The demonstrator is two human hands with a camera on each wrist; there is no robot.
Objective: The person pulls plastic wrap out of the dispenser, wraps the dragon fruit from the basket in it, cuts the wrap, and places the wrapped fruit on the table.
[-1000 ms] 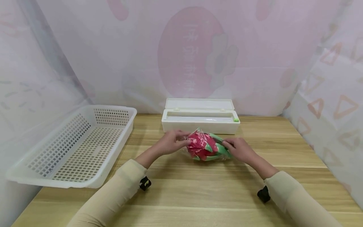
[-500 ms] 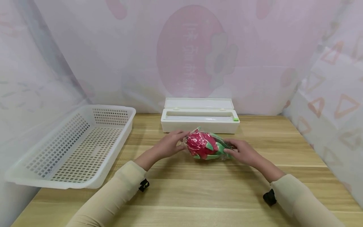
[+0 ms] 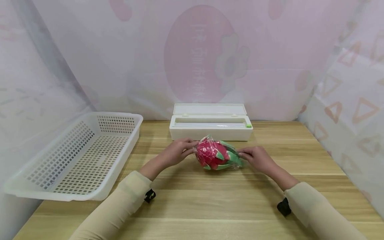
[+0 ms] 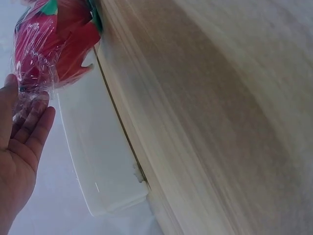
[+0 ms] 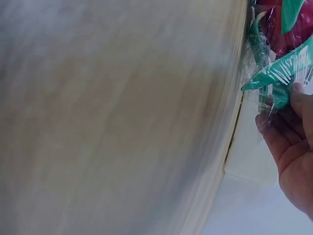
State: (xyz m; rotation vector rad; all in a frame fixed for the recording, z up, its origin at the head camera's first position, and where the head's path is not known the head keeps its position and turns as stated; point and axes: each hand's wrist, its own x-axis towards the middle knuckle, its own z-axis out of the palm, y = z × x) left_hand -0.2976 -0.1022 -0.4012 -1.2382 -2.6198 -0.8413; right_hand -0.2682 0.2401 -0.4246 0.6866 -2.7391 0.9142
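A red dragon fruit (image 3: 211, 153) with green leaf tips lies on its side on the table, covered in clear cling film (image 4: 36, 63). My left hand (image 3: 175, 152) pinches the gathered film at the fruit's left end between thumb and fingers. At the opposite end, my right hand (image 3: 257, 159) holds the film by the green tips (image 5: 281, 73), its thumb over the fingers. The wrist views show both ends of the wrapping bunched and crinkled. The fruit's underside is hidden.
Behind the fruit stands a white cling film dispenser (image 3: 211, 133), lid raised, with a green piece (image 3: 248, 126) at its right end. A white perforated basket (image 3: 120, 166) sits on the left of the wooden table (image 3: 210, 206). Printed cloth walls enclose the back and sides.
Both hands spread their fingers half a second ago and now pinch the film at the two ends. The fruit has stayed almost in place.
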